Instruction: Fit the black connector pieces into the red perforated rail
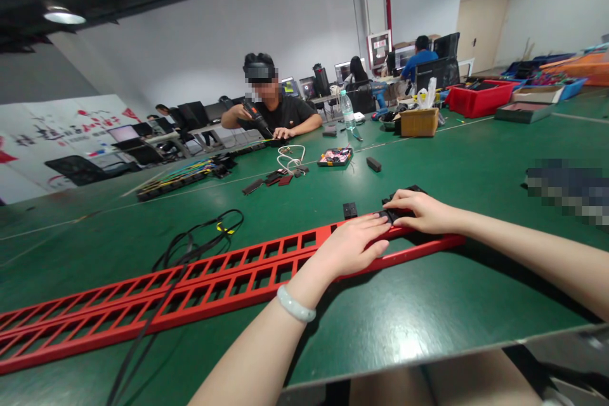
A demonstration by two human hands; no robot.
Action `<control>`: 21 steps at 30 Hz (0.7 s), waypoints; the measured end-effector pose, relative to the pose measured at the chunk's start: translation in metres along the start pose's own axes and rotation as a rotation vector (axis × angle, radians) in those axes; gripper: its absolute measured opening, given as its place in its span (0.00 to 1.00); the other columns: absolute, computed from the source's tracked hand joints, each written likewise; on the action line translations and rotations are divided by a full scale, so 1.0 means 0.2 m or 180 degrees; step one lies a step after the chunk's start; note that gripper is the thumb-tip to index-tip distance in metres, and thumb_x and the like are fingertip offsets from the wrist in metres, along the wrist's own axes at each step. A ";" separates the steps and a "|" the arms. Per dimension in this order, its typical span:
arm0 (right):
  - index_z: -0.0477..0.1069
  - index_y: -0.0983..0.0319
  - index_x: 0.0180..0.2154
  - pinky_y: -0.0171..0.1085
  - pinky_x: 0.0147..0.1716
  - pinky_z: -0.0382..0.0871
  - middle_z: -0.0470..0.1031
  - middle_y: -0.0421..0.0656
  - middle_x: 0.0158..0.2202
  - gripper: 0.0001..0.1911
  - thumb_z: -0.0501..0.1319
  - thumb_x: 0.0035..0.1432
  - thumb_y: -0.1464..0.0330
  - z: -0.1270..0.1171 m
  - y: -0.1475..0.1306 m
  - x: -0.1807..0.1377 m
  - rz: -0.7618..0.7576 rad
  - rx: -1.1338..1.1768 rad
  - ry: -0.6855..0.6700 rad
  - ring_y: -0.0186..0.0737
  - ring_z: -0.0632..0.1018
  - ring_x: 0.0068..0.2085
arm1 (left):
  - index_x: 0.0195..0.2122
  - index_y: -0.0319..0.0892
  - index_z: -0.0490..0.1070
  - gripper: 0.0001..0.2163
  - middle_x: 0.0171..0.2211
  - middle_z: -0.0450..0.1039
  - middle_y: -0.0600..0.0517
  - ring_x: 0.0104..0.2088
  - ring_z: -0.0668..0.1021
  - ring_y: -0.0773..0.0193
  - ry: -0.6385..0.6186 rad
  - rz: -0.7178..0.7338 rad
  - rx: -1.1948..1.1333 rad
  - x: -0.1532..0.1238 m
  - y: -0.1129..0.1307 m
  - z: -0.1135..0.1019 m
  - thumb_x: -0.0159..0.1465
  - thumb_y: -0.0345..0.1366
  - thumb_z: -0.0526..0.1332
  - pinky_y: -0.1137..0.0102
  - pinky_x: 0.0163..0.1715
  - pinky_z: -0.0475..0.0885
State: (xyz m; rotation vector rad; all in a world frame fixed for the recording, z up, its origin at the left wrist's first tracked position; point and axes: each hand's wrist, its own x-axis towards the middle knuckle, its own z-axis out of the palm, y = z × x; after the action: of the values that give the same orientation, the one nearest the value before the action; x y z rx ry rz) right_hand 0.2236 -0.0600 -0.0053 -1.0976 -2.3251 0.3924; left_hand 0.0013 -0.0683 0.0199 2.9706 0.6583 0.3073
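Hands on red frame (228,282) lying along bench (476,158): left hand (349,247) flat, fingers released, pinning it; right hand (421,210) fingers pinching black module (391,216) at its far end.

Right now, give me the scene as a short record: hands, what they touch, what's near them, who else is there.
left hand: flat, palm down, on the red slotted frame
right hand: fingers on a small black part at the frame's right end
wrist: pale bangle on the left arm
near hands: loose black block just behind the frame
surface: green table
cables: black cable lying across the frame
other person: seated across the table, holding a power screwdriver
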 end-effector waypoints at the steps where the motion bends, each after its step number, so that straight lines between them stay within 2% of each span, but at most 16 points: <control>1: 0.66 0.63 0.49 0.39 0.42 0.66 0.69 0.46 0.37 0.21 0.57 0.52 0.65 0.00 0.00 0.00 0.0009 0.0016 0.0020 0.39 0.71 0.39 | 0.55 0.41 0.60 0.18 0.56 0.59 0.50 0.58 0.60 0.64 -0.0003 0.0001 -0.0003 0.00 0.00 0.00 0.65 0.38 0.49 0.66 0.58 0.54; 13: 0.65 0.63 0.50 0.40 0.45 0.64 0.71 0.48 0.43 0.23 0.58 0.50 0.65 0.02 0.02 -0.01 0.0012 0.0058 0.0182 0.41 0.71 0.44 | 0.55 0.42 0.59 0.18 0.56 0.59 0.51 0.58 0.59 0.64 -0.0034 0.0027 -0.0067 0.00 0.00 -0.01 0.65 0.37 0.48 0.65 0.59 0.54; 21: 0.67 0.63 0.48 0.40 0.44 0.65 0.70 0.48 0.42 0.21 0.57 0.52 0.65 0.01 0.04 0.00 0.0006 0.0013 0.0042 0.40 0.71 0.42 | 0.55 0.40 0.59 0.18 0.56 0.59 0.51 0.58 0.59 0.65 -0.0044 0.0025 -0.0116 0.00 0.01 -0.01 0.65 0.37 0.48 0.67 0.59 0.53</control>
State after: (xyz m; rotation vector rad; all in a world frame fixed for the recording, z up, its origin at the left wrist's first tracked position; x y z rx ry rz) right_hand 0.2272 -0.0561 -0.0108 -1.0973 -2.3109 0.3892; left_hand 0.0013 -0.0692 0.0218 2.9386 0.6325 0.2958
